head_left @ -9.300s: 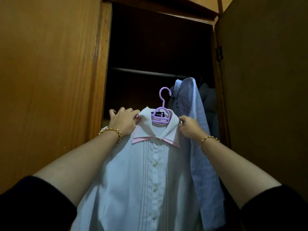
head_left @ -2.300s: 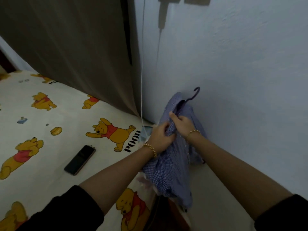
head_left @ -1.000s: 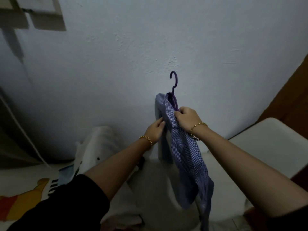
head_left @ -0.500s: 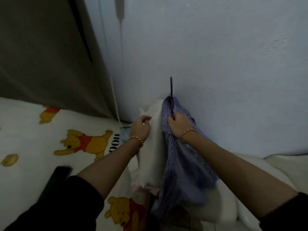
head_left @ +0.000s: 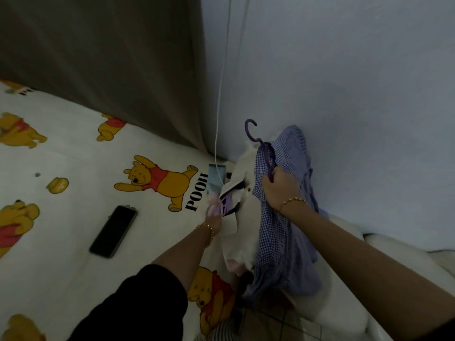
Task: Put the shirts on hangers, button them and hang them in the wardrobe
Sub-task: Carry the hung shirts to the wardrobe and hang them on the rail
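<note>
My right hand (head_left: 277, 187) grips a dark purple hanger (head_left: 262, 146) together with a blue checked shirt (head_left: 283, 232) that hangs from it beside the wall. Left of it a white shirt (head_left: 240, 217) lies bunched at the bed's corner. My left hand (head_left: 213, 219) holds a light purple hanger (head_left: 225, 205) at the white shirt's collar; its fingers are blurred and partly hidden by the cloth.
The bed has a cartoon-bear sheet (head_left: 73, 217). A dark phone (head_left: 113, 231) lies on it to the left. A white cable (head_left: 218, 134) hangs down the wall corner next to a brown curtain (head_left: 110, 57). A white plastic seat (head_left: 349, 303) stands at lower right.
My left hand has dropped from the top of the white shirt to the light purple hanger at its collar. The right hand has tilted the dark hanger's hook to the left.
</note>
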